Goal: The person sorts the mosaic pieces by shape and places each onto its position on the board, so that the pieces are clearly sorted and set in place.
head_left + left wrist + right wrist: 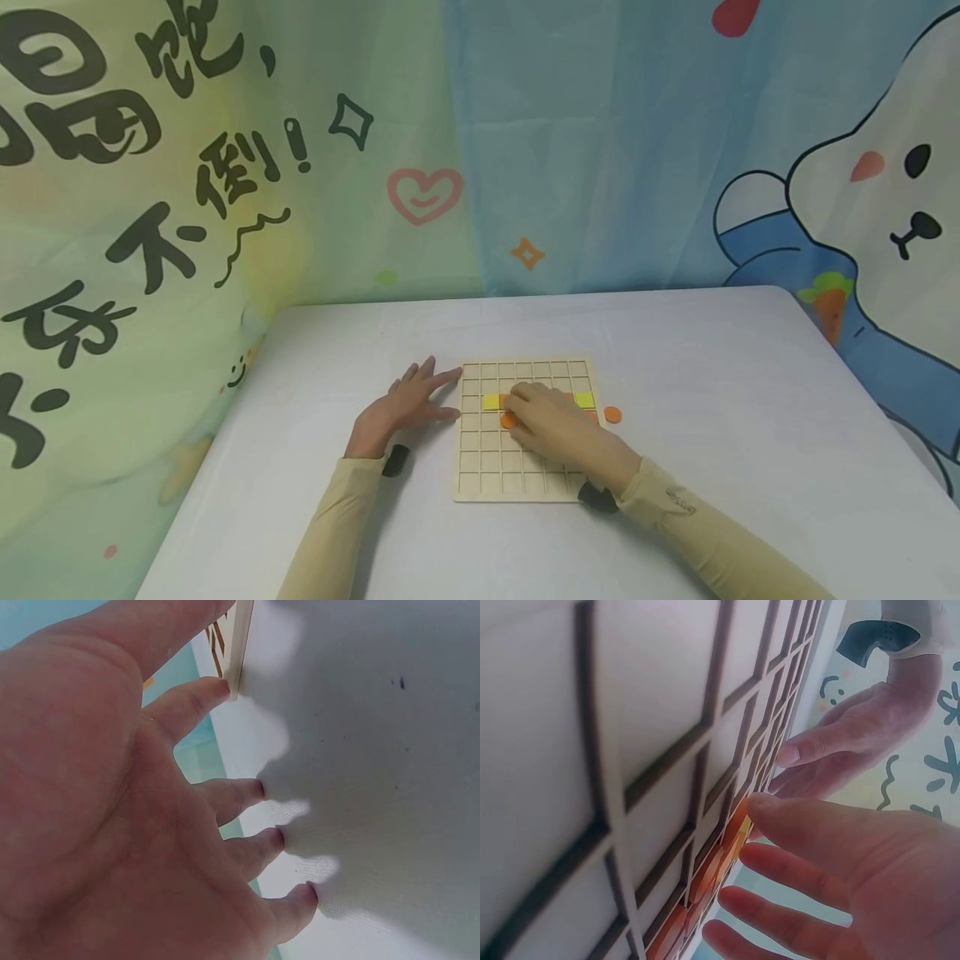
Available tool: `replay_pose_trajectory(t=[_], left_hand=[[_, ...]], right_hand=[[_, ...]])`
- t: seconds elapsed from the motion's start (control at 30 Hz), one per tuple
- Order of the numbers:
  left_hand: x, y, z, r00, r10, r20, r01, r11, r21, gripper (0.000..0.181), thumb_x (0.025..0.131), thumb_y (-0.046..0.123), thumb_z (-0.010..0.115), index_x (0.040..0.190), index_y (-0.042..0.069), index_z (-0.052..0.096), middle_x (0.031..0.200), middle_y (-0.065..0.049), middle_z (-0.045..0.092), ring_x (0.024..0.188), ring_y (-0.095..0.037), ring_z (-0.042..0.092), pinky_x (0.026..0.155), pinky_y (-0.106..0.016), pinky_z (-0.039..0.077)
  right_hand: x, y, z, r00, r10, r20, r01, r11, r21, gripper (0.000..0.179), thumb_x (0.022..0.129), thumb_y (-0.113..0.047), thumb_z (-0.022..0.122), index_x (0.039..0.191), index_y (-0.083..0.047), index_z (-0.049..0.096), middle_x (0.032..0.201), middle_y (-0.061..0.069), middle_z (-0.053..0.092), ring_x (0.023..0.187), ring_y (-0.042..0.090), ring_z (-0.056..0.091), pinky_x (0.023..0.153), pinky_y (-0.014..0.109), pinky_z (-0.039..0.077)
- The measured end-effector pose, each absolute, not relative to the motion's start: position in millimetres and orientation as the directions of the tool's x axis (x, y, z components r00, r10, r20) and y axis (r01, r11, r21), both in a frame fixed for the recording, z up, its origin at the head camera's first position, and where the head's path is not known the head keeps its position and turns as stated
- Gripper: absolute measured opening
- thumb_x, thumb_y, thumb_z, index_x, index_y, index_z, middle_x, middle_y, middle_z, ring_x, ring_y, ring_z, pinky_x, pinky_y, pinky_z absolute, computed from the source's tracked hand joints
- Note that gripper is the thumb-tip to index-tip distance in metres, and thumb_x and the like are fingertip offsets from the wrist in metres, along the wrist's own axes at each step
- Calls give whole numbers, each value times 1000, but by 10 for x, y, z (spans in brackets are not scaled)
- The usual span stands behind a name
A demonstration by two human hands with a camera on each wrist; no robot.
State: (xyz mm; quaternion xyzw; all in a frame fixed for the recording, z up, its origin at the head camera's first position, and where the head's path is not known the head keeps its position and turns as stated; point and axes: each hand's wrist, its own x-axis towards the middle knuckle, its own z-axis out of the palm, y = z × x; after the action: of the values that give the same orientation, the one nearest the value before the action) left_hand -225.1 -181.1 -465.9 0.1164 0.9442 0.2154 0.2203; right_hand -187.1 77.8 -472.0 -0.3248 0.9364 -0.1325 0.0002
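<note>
A pale wooden grid board [480,483] lies on the white table. My left hand [405,404] is spread beside it, with thumb and index fingertips at its left edge. In the left wrist view its fingers [225,801] are splayed, their tips on the table. My right hand [558,425] reaches over the board and covers several pieces. By its fingertips lies an orange disc [508,421]; in the right wrist view the thumb tip meets an orange disc [737,816], and the fingers extend loosely. A yellow square [491,402] and another yellow square [584,401] show either side of this hand.
A loose orange disc [612,414] rests on the table just right of the board. The white table [750,400] extends around it, with a printed curtain [570,150] behind. Dark devices are strapped at both wrists.
</note>
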Motion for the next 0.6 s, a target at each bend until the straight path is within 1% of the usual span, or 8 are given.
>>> replay_pose_trajectory(t=[0.1,0.2,0.33,0.43,0.6], left_hand=[[-2251,-1816,-4661,-876,317,-363,128,880,457,74,94,44,68,157,31,34,170,-16,5,156,-42,2,126,-62,9],[-2249,-1816,-4664,-876,318,-362,130,879,458,73,94,44,68,157,31,34,170,-16,5,156,-42,2,126,-62,9],[-2249,-1807,-4667,-878,313,-361,125,880,459,73,94,44,68,157,31,35,170,-16,6,157,-41,2,126,-62,9],[-2255,-1807,-4673,-880,311,-360,126,882,455,73,94,44,68,157,31,35,170,-16,7,157,-41,3,126,-62,9],[-2258,-1818,-4683,-880,314,-357,130,881,454,73,94,44,68,157,31,35,170,-16,7,156,-42,3,126,-62,10]], right_hand=[[-1864,795,-4726,-783,-613,101,-617,747,-249,30,93,-22,70,120,-11,68,111,0,63,91,17,58,74,33,53],[-1857,816,-4726,-781,-617,99,-619,743,-254,32,93,-22,69,123,-11,67,113,0,63,93,17,58,75,34,53],[-1854,847,-4713,-784,-617,65,-609,745,-270,36,95,-24,66,129,-11,65,120,2,62,104,21,61,84,38,55],[-1852,872,-4709,-784,-618,57,-607,747,-271,36,95,-24,66,128,-11,64,122,3,62,108,22,61,88,40,55],[-1844,906,-4717,-785,-614,81,-610,744,-273,31,93,-23,68,122,-11,66,115,1,62,99,19,59,84,37,53]])
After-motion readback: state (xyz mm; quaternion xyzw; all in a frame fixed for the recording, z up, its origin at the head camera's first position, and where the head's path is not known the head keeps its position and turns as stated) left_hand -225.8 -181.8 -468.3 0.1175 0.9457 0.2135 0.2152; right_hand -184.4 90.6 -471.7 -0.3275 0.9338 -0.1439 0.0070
